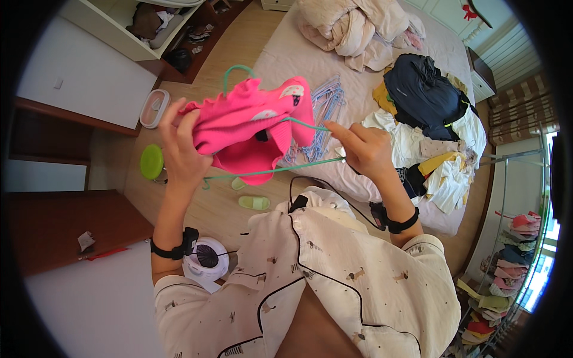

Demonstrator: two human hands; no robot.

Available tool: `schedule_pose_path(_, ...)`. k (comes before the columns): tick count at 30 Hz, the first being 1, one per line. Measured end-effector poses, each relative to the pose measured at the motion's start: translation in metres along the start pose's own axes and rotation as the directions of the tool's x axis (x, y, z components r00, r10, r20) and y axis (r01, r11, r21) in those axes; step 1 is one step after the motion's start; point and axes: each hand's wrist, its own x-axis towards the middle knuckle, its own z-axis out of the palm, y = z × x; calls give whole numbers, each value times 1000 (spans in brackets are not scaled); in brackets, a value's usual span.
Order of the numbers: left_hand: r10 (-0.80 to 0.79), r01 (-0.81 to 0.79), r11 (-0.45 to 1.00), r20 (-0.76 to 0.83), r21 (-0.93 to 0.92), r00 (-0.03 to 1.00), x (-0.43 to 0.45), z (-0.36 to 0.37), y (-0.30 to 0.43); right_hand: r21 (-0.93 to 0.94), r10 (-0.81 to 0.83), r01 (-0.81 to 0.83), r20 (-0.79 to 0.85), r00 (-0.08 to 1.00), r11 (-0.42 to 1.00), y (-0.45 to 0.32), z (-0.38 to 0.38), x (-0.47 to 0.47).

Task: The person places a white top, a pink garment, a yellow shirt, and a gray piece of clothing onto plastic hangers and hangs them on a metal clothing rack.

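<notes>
A bright pink knitted garment (pixel 241 121) with white and black patches hangs bunched in the air before me. My left hand (pixel 181 134) grips its gathered edge, thumb below and fingers above. My right hand (pixel 365 147) is shut on one end of a green wire hanger (pixel 309 164). The hanger's upper bar runs into the garment, and its lower bar passes in front of the pink fabric. A green hook shows above the garment. Part of the hanger is hidden inside the cloth. Behind, several blue wire hangers (pixel 327 105) lie in a pile on the bed (pixel 286 76).
On the bed are a beige quilt (pixel 353 29) and a heap of clothes with a dark jacket (pixel 421 91). Green slippers (pixel 254 202), a green stool (pixel 151 162) and a white fan (pixel 207 257) stand on the floor. A drying rack (pixel 506 201) with clothes is at right.
</notes>
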Motion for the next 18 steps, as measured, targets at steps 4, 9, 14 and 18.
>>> schedule_pose_path(4, -177, 176, 970, -9, 170, 984, 2, -5, -30, -3, 128, -129, -64, 990, 992, 13, -8, -7)
schedule_pose_path(9, -411, 409, 903, 7, -133, 911, -21, -5, -66, 206, 297, -267, -127, 947, 941, 30, -17, -13)
schedule_pose_path(14, -398, 401, 915, 70, -48, 915, -39, -3, -64, 242, 452, -434, -22, 892, 868, 31, -21, -10)
schedule_pose_path(18, -267, 276, 954, 87, -118, 960, -46, 5, -50, 354, 616, -594, 62, 785, 722, 44, -1, -17)
